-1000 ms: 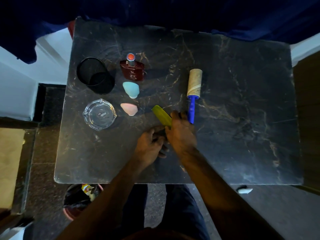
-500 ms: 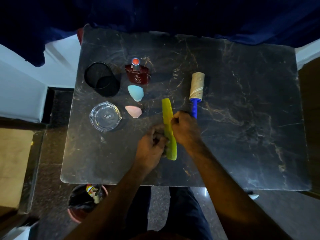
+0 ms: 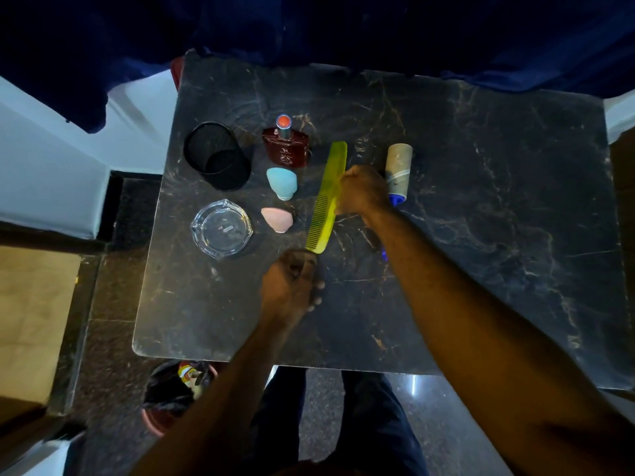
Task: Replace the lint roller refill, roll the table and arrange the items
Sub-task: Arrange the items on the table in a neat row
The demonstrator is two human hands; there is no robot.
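Table (image 3: pixel 481 207): dark marble-look slab with pale veins, glossy, with rounded corners.
Lint roller (image 3: pixel 398 166): one, lying flat on the table just right of my right hand. The tan roll looks like cardboard, with ragged pale patches, and points away from me. My wrist and forearm hide most of the blue plastic handle.
Comb (image 3: pixel 328 197): one, yellow-green translucent plastic, long and flat. Fine teeth line its left edge, and it lies slanted between the sponges and the roller.
Right hand (image 3: pixel 364 192): fingers curled round the comb's spine at mid-length.
Left hand (image 3: pixel 292 290): fingers curled under at the comb's near tip. I cannot tell whether it pinches the tip.
Sponges: two teardrop shapes with a soft matte look, a blue one (image 3: pixel 282 182) and nearer me a pink one (image 3: pixel 277 219).
Bottle (image 3: pixel 286 147): one, dark red glass, flat-shouldered, with a round cap.
Ashtray (image 3: pixel 221 231): one, clear thick glass, round.
Mesh cup (image 3: pixel 216 156): one, black wire mesh, cylindrical.
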